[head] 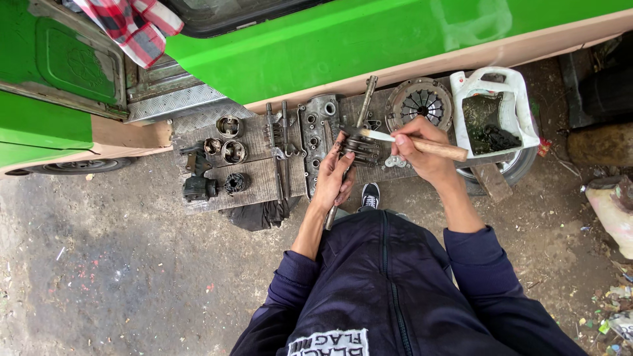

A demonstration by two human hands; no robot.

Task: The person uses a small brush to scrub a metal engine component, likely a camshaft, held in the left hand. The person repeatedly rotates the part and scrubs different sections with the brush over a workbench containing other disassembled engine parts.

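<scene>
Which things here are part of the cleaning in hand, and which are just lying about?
In use:
- geared shaft, held by the left hand
- paintbrush, in the right hand
- cut-open white jug of dark liquid

Lying about:
- pistons
- clutch plate
- grey metal cover
- plaid cloth
- green vehicle

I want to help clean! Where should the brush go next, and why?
Probably a short stroke down onto the geared shaft. The right hand holds the brush with its bristles right at it, and the left hand steadies it.
</scene>
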